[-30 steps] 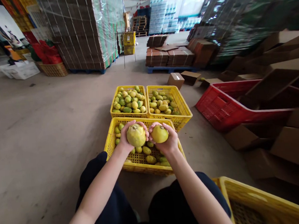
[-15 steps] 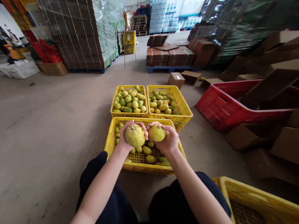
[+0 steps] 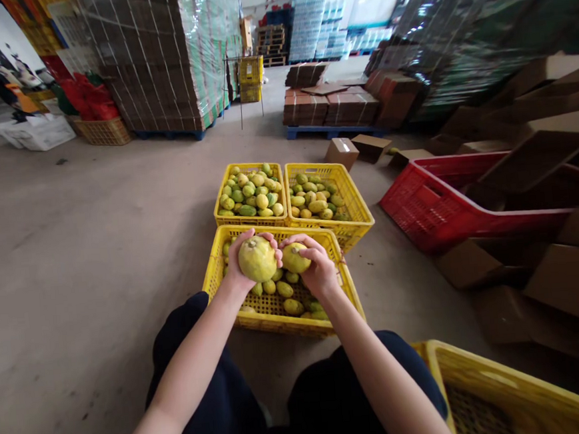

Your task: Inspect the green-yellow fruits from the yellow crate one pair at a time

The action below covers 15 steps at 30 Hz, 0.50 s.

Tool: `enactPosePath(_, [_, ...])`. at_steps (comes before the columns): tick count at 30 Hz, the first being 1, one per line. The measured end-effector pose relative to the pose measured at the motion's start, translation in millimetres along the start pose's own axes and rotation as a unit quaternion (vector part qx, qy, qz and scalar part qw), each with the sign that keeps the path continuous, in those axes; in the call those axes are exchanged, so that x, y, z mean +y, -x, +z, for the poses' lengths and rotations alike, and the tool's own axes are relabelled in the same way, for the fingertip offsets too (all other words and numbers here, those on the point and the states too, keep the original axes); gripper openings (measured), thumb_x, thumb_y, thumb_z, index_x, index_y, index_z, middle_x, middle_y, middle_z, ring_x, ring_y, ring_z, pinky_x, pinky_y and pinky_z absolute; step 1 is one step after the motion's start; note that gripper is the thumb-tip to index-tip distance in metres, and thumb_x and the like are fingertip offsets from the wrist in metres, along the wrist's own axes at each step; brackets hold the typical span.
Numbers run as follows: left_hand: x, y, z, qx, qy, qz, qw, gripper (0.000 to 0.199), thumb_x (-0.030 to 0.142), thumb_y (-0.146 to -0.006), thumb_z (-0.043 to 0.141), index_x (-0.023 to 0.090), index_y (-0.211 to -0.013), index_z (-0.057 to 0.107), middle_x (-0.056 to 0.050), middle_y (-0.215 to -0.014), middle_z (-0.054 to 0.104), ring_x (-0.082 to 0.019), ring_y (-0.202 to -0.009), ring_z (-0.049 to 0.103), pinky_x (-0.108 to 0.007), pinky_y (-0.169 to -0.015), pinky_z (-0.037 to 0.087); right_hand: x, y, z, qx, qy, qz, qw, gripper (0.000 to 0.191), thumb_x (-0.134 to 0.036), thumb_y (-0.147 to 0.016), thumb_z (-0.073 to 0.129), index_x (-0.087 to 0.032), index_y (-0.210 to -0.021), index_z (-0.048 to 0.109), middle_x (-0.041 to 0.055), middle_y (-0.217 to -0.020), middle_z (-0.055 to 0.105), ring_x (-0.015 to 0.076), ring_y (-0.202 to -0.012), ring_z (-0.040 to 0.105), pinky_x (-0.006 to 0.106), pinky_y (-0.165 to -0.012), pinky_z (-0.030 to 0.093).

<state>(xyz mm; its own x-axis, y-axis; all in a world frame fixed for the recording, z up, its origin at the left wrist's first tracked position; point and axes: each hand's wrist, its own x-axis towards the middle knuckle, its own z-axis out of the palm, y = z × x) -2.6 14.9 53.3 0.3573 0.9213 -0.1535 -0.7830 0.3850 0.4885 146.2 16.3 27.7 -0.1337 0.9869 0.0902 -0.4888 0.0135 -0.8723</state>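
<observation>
My left hand point(image 3: 237, 269) is wrapped round a large yellow-green papaya point(image 3: 257, 260), stem end facing up at me. Close beside it, my right hand point(image 3: 322, 272) grips a smaller yellow-green papaya point(image 3: 293, 259), its thumb and fingers curled over the top. Both fruits are held above the near yellow crate point(image 3: 348, 286), which has several similar papayas point(image 3: 292, 306) lying on its slatted bottom. The hands and fruit hide part of what lies in that crate.
Two more yellow crates, left point(image 3: 252, 223) and right point(image 3: 355, 195), hold fruit just behind. A red crate point(image 3: 414, 210) with cardboard boxes point(image 3: 483, 258) around it stands right. Another yellow crate point(image 3: 507, 377) is by my right knee. Flattened cartons point(image 3: 351, 108) lie on a pallet beyond.
Both hands have shifted slightly left. My right thumb and fingers now close over the top of the smaller papaya, which has turned in the hand.
</observation>
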Motion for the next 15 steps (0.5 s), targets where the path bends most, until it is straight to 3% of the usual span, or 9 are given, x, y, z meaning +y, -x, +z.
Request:
enactPosePath(10, [0.6,-0.4,-1.4,-0.013,0.007,0.003,1.000,0.038,0.035,-0.088,0.042,0.013,-0.067,0.064,-0.007,-0.064,0.061,-0.016,-0.054,0.058,-0.029,-0.051,0.047,3.5,0.4,-1.6,0.008,0.024,-0.003,1.000,0.020,-0.024,-0.063,0.063,-0.021,-0.079,0.074,0.0024,-0.082,0.071,0.0192,-0.078,0.060,0.029,-0.070,0.046])
enactPosePath(15, [0.5,-2.2,-1.1,0.009,0.026,0.007,1.000,0.030,0.034,-0.086,0.047,0.014,-0.071,0.063,-0.005,-0.066,0.062,-0.016,-0.055,0.060,-0.028,-0.052,0.050,6.7,-6.2,-2.2,0.050,-0.022,0.025,0.998,0.015,-0.023,-0.062,0.065,-0.020,-0.076,0.070,0.0010,-0.081,0.070,0.0165,-0.072,0.060,0.027,-0.065,0.048])
